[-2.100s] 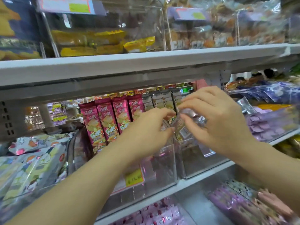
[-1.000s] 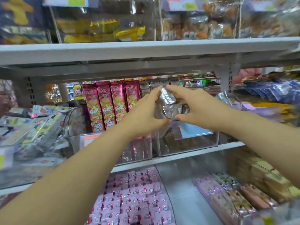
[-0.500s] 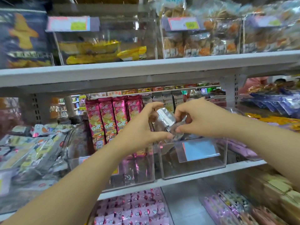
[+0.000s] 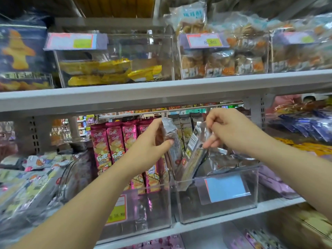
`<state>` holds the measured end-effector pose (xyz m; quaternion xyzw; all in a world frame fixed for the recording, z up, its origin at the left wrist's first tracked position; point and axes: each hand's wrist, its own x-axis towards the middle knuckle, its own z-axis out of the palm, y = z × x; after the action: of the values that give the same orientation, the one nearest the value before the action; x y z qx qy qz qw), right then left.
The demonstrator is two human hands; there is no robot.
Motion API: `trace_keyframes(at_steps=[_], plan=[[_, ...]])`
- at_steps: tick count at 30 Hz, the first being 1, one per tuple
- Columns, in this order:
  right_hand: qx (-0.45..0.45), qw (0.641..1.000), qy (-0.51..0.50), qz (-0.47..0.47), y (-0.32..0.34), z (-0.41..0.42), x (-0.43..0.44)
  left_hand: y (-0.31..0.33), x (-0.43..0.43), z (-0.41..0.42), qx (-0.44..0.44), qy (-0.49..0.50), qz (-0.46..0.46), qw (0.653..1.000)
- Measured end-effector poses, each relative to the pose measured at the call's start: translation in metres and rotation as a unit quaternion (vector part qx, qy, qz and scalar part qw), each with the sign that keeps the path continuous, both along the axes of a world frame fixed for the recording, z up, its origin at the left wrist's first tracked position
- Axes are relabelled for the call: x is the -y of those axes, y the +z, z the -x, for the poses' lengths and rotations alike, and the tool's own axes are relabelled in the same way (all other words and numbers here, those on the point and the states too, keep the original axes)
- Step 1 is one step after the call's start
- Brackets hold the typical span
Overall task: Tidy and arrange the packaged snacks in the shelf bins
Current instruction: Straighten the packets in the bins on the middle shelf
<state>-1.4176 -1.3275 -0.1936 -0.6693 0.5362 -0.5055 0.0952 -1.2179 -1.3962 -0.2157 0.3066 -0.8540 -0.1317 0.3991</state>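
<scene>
Now reaching into the middle shelf with both arms. Gripping an upright dark snack packet in the left hand, thumb across the front, fingers curled behind the silver top edge. Holding it above the seam between two clear bins; hard to tell whether its foot rests in either. Pinching the silver top of a second dark packet with the right hand, thumb and fingertips closed on it, barcode side outward. Keeping that one tilted, top toward the right, foot down inside the right-hand clear bin, just beside silver-backed packets lying flat further in. On that bin's front, a blue label. In the left-hand bin, magenta biscuit packets standing in a row, behind an orange-edged price tag. Above, on the white shelf board, yellow packets in another clear bin.
</scene>
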Motion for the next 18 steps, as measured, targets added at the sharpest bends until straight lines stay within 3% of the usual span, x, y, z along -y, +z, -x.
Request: trace_keyframes(at_steps=[3,5,8,10,13,18], plan=[[-0.004,1.0,0.002,0.007,-0.004,-0.003,-0.002,-0.001,-0.001,0.002,0.004,-0.001,0.007,1.0],[-0.097,0.992,-0.063,0.058,-0.005,-0.004,-0.007,-0.002,-0.002,0.002,-0.015,-0.01,0.009,1.0],[-0.222,0.939,-0.164,0.206,-0.002,-0.004,-0.017,-0.002,-0.002,-0.001,-0.042,-0.006,0.005,0.999],[-0.268,0.91,-0.179,0.259,-0.003,-0.001,-0.019,-0.002,-0.001,-0.004,-0.059,0.004,0.001,0.998],[-0.334,0.885,-0.187,0.265,-0.012,0.005,-0.015,-0.002,-0.002,-0.008,-0.075,0.019,-0.019,0.997],[-0.34,0.892,-0.184,0.234,-0.019,0.011,-0.013,0.0,-0.005,-0.009,-0.1,0.004,-0.066,0.993]])
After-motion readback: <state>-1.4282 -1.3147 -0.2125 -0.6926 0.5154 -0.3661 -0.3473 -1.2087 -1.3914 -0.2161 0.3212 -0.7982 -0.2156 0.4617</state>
